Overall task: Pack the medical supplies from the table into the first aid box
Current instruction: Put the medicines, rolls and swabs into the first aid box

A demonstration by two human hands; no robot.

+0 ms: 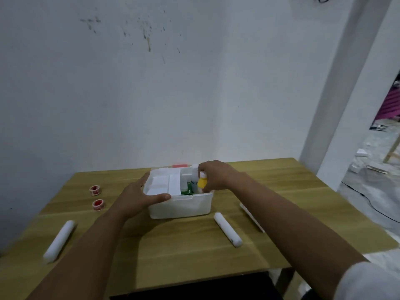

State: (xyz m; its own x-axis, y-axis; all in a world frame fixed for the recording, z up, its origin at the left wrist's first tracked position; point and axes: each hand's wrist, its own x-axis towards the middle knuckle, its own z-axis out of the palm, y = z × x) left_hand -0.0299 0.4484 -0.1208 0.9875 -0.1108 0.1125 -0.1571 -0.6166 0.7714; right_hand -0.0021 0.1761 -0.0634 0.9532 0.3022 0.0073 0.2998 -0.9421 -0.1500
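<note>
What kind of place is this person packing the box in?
Probably a bare room under renovation, not a clinic: a wooden table pushed against a stained white wall, with debris on the floor beyond the pillar.

Both bare forearms extend forward from the lower corners and converge toward the centre. Left hand (140, 197): palm down, fingers together and stretched flat, thumb pointing right along the near rim of the box (179, 205), hand resting against its left corner. Right hand (216, 177): wrist bent, knuckles up, fingers curled downward and closed round a yellow bottle (202, 182) at the right end of the box. A white sleeve (368, 282) covers the right upper arm at the frame's lower right edge.
</note>
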